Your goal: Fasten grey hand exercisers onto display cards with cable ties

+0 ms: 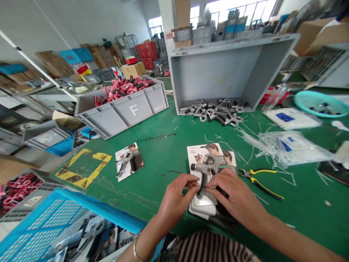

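Observation:
A grey hand grip strengthener [206,166] lies on a printed backing card [200,151] atop a small stack of cards at the near edge of the green table [163,156]. My left hand [177,198] pinches at the lower handle of the strengthener from the left. My right hand [234,196] rests on the card stack and pinches the same handle from the right, fingers closed. A finished card with a strengthener [128,162] lies to the left.
Yellow-handled pliers [260,180] lie right of my hands. A tipped grey crate [231,69] holds grey strengtheners; a grey bin [122,105] holds pink ones. Loose white cable ties [253,140], plastic bags [293,147], a teal basin [321,103], a blue basket [54,222] of packed cards.

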A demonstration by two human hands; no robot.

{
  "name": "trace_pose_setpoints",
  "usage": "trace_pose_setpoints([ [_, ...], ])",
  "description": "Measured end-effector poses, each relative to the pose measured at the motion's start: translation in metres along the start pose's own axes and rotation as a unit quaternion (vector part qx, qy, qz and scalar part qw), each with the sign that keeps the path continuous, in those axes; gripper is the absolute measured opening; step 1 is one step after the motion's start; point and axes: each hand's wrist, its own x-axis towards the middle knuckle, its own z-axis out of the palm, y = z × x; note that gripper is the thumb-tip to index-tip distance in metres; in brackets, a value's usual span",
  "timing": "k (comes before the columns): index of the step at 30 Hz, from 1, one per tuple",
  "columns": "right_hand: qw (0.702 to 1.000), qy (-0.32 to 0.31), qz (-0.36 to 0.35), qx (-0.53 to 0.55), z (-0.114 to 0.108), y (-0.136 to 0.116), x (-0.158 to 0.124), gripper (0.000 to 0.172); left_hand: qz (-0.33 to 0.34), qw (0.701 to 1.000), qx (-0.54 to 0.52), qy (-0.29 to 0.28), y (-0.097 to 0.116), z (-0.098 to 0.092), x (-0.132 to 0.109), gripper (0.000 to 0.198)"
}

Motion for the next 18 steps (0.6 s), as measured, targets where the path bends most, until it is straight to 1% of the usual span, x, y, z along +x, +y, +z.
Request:
trace_pose_setpoints([
  [2, 0.999, 0.016, 0.004, 0.032, 0.000, 0.001, 0.000, 0.009, -0.008, 1.000, -0.023, -0.014, 0.000, 0.006, 0.002, 0.010],
  [4, 0.999, 0.015, -0.001, 0.051, 0.000, 0.003, -0.001, 0.011, -0.006, 0.999, -0.040, -0.025, 0.000, 0.009, 0.004, 0.005],
  [6, 0.999, 0.011, 0.004, 0.051, -0.001, 0.005, -0.002, 0.012, -0.009, 0.998, -0.057, -0.027, -0.001, 0.010, 0.005, 0.004],
  [10, 0.999, 0.002, 0.037, 0.008, -0.006, 0.009, -0.007, 0.011, -0.039, 0.994, -0.091, -0.042, 0.002, 0.010, 0.006, 0.005],
  [14, 0.997, -0.044, -0.003, -0.057, -0.014, 0.012, -0.011, 0.019, -0.062, 0.991, -0.111, -0.039, 0.004, 0.013, 0.006, 0.004],
  [18, 0.992, -0.055, -0.031, -0.106, -0.017, 0.012, -0.013, 0.022, -0.061, 0.991, -0.114, -0.023, 0.005, 0.016, 0.006, 0.004],
])
